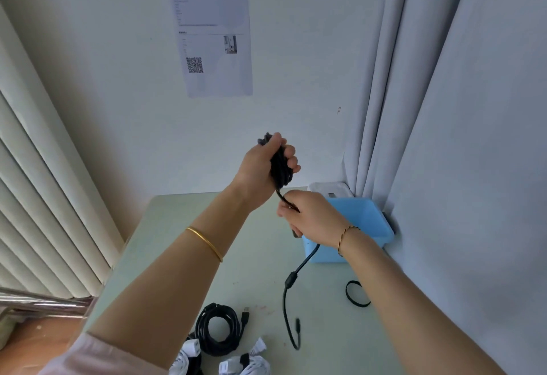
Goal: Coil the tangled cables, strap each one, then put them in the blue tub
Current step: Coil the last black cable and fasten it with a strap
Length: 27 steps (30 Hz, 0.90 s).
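Step in hand, as judged: the coiling of one black cable, most of it wound and a short tail not yet gathered. No strap is seen on it.

- Near edge of the worktop (177, 226), left of centre: white cables (189, 351) with their plugs are lying in a heap. A coiled cable (219, 330), black, is laid flat just beside them. Whether it is strapped cannot be told.
- Left hand (260, 167): raised above the far edge of the worktop. Its fingers (291, 161) are curled tight round the bundled loops of the black cable (281, 167), which stand out above and below the fist.
- Right hand (310, 217): held just below the left. The tail is pinched between its fingers (285, 211) where it leaves the bundle. The tail then passes under the palm and hangs free, its end blurred close to the worktop.
- Right side of the worktop: a black strap (356, 293) lies in a loose loop, partly hidden by the right forearm.
- Far right corner: the blue tub (364, 217) is set against the curtain, behind the right hand.

Next move, as judged: the hanging tail is to be fed up into the left-hand bundle as a last loop. The bundle must be kept clamped while the strap is fetched by the right hand, or the loops may spring apart.
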Motion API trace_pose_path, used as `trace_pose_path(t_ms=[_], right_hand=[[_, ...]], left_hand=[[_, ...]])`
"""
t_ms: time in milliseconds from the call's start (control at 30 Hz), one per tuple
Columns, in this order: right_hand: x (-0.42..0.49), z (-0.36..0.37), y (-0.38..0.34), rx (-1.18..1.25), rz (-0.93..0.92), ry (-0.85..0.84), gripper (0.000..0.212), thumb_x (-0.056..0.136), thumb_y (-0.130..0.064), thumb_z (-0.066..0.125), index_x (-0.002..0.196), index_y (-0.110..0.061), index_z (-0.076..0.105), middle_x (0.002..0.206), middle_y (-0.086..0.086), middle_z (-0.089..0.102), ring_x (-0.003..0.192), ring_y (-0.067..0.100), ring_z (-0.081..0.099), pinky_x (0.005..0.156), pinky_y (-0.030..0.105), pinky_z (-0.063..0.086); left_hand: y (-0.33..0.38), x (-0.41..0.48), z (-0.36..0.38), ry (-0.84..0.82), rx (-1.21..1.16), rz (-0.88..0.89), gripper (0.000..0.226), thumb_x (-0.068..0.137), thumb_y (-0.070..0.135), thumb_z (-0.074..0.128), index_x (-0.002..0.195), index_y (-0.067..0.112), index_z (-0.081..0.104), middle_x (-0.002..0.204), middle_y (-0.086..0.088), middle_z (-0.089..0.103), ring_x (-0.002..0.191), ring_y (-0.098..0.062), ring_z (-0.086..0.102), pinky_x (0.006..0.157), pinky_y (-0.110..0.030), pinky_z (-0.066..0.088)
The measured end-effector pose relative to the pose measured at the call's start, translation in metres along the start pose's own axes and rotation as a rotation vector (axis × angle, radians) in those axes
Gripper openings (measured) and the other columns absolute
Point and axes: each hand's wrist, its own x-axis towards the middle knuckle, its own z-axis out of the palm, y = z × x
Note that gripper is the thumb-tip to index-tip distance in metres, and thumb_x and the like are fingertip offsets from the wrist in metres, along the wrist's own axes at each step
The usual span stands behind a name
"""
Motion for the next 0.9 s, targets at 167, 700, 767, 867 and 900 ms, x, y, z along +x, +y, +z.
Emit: trace_pose_path(t_ms=[167,700,767,867,900], right_hand=[[-0.003,-0.015,-0.011,-0.22,0.016,0.155,0.016,0.088,-0.021,0.05,0.088,-0.017,0.066,0.075,-0.005,0.062,0.075,0.018,0.057,0.068,0.035,0.048],[0.016,-0.05,0.013,0.215,-0.082,0.331,0.025,0.082,0.007,0.051,0.081,-0.018,0.046,0.075,-0.004,0.047,0.07,0.014,0.044,0.066,0.024,0.04],[0.019,-0.049,0.017,0.309,-0.088,0.325,0.029,0.082,0.008,0.054,0.078,-0.02,0.046,0.076,-0.003,0.048,0.069,0.012,0.044,0.066,0.023,0.04],[0.022,-0.039,0.027,0.489,-0.08,0.252,0.013,0.091,-0.002,0.053,0.085,-0.012,0.051,0.079,0.001,0.053,0.073,0.013,0.05,0.068,0.026,0.046],[0.022,-0.032,0.03,0.528,-0.057,0.247,0.008,0.094,-0.008,0.05,0.088,-0.012,0.052,0.079,0.001,0.055,0.073,0.014,0.052,0.068,0.03,0.049]], left_hand=[[-0.002,0.0,-0.001,0.013,0.702,0.138,0.023,0.097,0.012,0.042,0.074,0.01,0.043,0.063,-0.005,0.054,0.059,-0.018,0.048,0.062,-0.026,0.045],[0.006,-0.024,-0.001,-0.319,0.771,-0.362,0.041,0.098,0.045,0.04,0.094,0.007,0.054,0.052,0.002,0.038,0.043,-0.013,0.035,0.046,-0.023,0.035],[0.008,-0.026,-0.001,-0.338,0.725,-0.403,0.028,0.097,0.035,0.046,0.089,0.009,0.054,0.047,0.004,0.035,0.038,-0.01,0.031,0.042,-0.021,0.031],[0.011,-0.026,-0.004,-0.375,0.523,-0.432,0.023,0.094,0.028,0.04,0.083,0.011,0.05,0.039,0.009,0.032,0.031,-0.005,0.027,0.037,-0.018,0.028],[0.011,-0.026,-0.004,-0.383,0.414,-0.439,0.023,0.091,0.03,0.04,0.082,0.011,0.049,0.038,0.01,0.031,0.029,-0.004,0.027,0.036,-0.017,0.028]])
